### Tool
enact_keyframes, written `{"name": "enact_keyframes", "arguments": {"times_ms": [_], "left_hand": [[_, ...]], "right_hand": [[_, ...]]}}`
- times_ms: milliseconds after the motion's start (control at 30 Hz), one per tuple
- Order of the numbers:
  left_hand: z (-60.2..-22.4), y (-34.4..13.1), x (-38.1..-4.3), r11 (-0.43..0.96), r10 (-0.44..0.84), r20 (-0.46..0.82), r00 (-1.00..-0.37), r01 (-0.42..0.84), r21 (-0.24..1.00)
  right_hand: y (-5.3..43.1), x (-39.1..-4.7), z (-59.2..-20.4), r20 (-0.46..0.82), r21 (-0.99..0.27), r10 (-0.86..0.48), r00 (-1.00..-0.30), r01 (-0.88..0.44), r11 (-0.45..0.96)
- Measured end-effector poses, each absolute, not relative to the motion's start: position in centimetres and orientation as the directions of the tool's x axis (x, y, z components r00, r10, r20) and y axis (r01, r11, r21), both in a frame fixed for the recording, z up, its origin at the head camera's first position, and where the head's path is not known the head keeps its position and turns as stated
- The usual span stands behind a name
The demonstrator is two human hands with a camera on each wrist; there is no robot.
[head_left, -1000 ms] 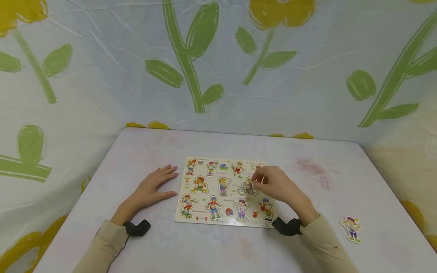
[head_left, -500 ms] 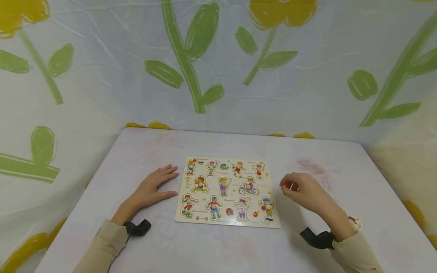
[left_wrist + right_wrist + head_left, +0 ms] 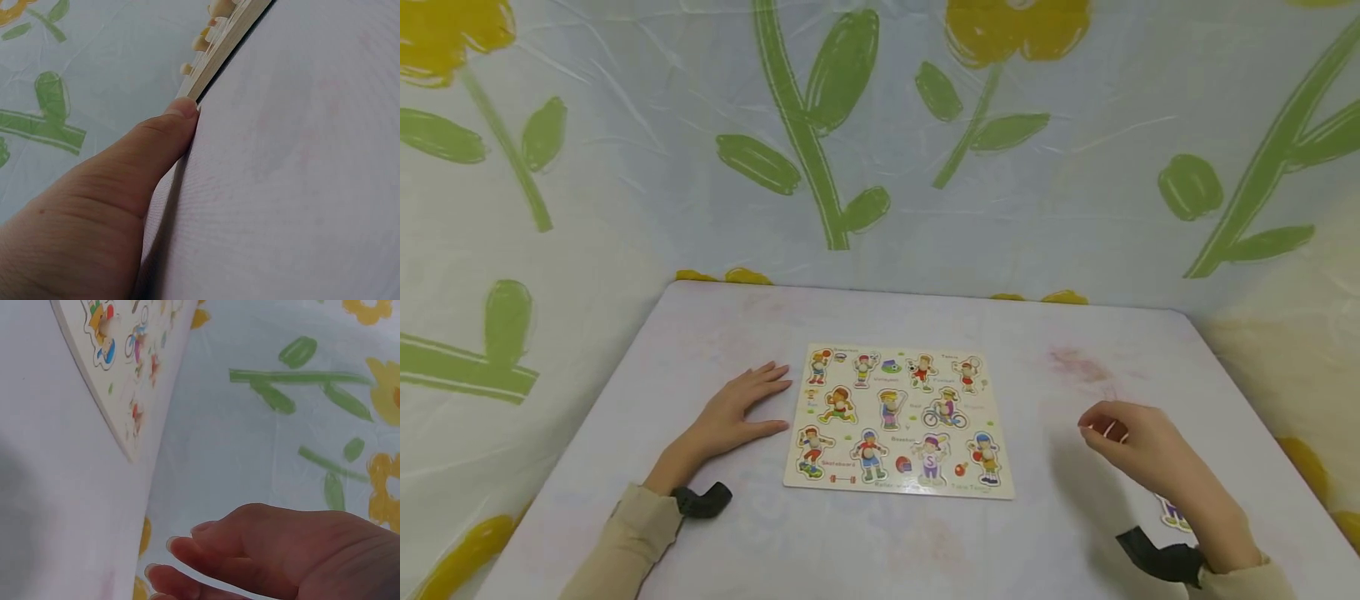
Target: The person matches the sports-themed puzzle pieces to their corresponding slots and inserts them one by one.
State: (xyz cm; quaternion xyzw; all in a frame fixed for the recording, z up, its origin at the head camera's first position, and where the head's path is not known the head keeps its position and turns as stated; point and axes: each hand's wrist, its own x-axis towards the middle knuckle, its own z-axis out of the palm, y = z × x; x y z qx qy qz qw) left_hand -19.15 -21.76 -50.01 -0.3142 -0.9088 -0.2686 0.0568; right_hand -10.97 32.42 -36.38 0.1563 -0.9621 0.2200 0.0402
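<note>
A knobbed puzzle board (image 3: 862,419) with figures of children playing sports lies mid-table in the head view. My left hand (image 3: 737,410) rests on the table left of it, fingers spread; the left wrist view shows its thumb (image 3: 182,107) at the board's side edge. My right hand (image 3: 1142,437) hovers over the table right of the board, fingers loosely bent, holding nothing. Beneath its wrist lies a loose puzzle piece (image 3: 1172,513); the forearm hides its upper part. The figure in a shirt marked S (image 3: 931,460) in the board's bottom row shows no knob.
A pale cloth covers the table (image 3: 880,550). Around the back and sides hangs a curtain (image 3: 647,167) printed with flowers and leaves. Each wrist wears a black camera mount (image 3: 1157,558).
My right hand has moved from the cyclist area of the board to the right and towards me, over the loose piece. My left hand has stayed in place.
</note>
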Motion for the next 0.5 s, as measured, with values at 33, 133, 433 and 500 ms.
{"name": "enact_keyframes", "arguments": {"times_ms": [33,133,433,500], "left_hand": [[-50.0,-21.8,-19.1,0.658,0.54,0.272,-0.796,0.602,0.453],[-50.0,-21.8,-19.1,0.661,0.541,0.268,-0.798,0.599,0.452],[-50.1,-21.7,-19.1,0.658,0.542,0.274,-0.795,0.604,0.45],[-50.2,-21.7,-19.1,0.659,0.542,0.271,-0.796,0.602,0.451]], "right_hand": [[32.8,-10.8,-36.5,0.144,-0.415,-0.275,-0.951,-0.31,0.855],[33.8,-10.3,-36.6,0.128,-0.416,-0.244,-0.961,-0.275,0.867],[37.0,-8.8,-36.8,0.096,-0.384,-0.157,-0.983,-0.183,0.905],[37.7,-8.4,-37.0,0.085,-0.375,-0.136,-0.987,-0.158,0.913]]}}
